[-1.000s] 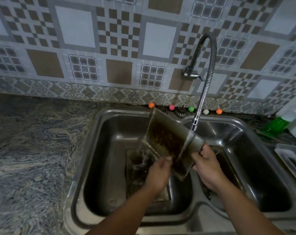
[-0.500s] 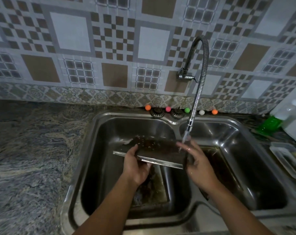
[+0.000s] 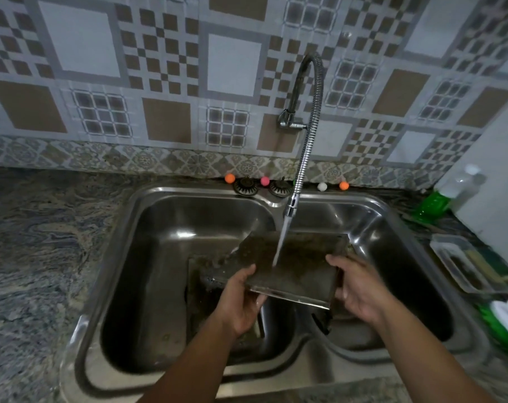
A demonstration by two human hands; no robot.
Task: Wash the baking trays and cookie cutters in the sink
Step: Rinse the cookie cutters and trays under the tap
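While water runs from the flexible faucet in a thin stream, a dirty baking tray is held roughly level above the divider of the double sink, its open side facing up and its inner surface dark with brown residue. The stream lands near the middle of the tray. The left hand grips the tray's near-left corner, thumb lying on the inside and the fingers curled underneath. The right hand holds the tray's right edge, thumb over the rim and the fingers wrapped below it. Under the tray, a second baking tray rests flat on the bottom of the left basin, wet and speckled. Two drain strainers sit on the back ledge of the sink, with small coloured balls lined up beside them against the patterned tile wall. On the granite counter to the right stand a bottle of green liquid, a clear plastic container and, nearer the front, a green and white object that is too blurred to identify.
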